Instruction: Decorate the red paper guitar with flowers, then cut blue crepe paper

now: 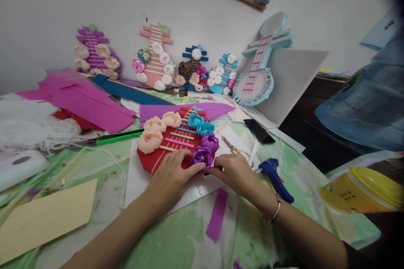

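Observation:
A red craft lute [145, 160] with white strings and coloured strips lies tilted on a white board [134, 193]. Peach [150, 141], blue [205, 128] and purple paper flowers line its two sides. My left hand [173, 172] rests on the lute's lower part, fingers laid over the red face and thumb stretched along the lower purple paper flower [202, 157]. At that flower's lower right edge, my right hand [232, 172] is closed in a pinch, its fingertips against the petals. Whatever else lies between those fingertips is hidden. A purple paper strip [217, 215] lies in front.
A blue glue gun [276, 180] lies right of my right hand, with scissors [232, 146] and a black phone [259, 131] beyond. Finished craft lutes [157, 56] lean on the wall. A yellow cup [362, 189] stands right; white cord [53, 134] lies left.

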The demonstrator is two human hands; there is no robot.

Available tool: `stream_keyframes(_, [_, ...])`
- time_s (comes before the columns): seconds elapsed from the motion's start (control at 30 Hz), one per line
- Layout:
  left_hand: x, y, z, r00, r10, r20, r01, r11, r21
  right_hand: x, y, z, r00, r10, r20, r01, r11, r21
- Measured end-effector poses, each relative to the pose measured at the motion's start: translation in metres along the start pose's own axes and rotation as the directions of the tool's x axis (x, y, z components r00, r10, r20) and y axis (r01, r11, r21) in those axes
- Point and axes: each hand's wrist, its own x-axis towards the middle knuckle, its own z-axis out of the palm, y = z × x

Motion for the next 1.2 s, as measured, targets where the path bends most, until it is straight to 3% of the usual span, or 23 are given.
stream_keyframes(0.33, [0.001,0.001,-0.001,1.0,-0.005,0.015,0.005,1.0,0.0,-0.001,-0.001,0.001,1.0,0.025,0.006,-0.025,0.999,0.023])
stream_keyframes(0.6, [0.0,-0.001,0.002,1.0,0.022,-0.015,-0.022,1.0,-0.019,-0.002,0.003,-0.012,0.991,0.036,0.126,-0.043,0.998,0.049])
stream_keyframes(0.77, [-0.001,0.0,0.0,1.0,-0.01,-0.018,0.009,0.997,-0.072,-0.006,0.004,-0.029,0.999,0.046,0.013,-0.048,0.978,0.204])
stream_keyframes(0.9, [-0.001,0.003,-0.004,0.997,-0.069,-0.038,0.064,0.991,-0.117,-0.002,0.001,-0.037,0.993,0.007,-0.114,0.018,0.976,0.219])
stream_keyframes(1.2, [-0.004,0.002,0.002,0.992,-0.068,-0.11,0.055,0.991,-0.119,0.029,-0.015,-0.028,0.985,-0.164,-0.047,0.165,0.986,0.025])
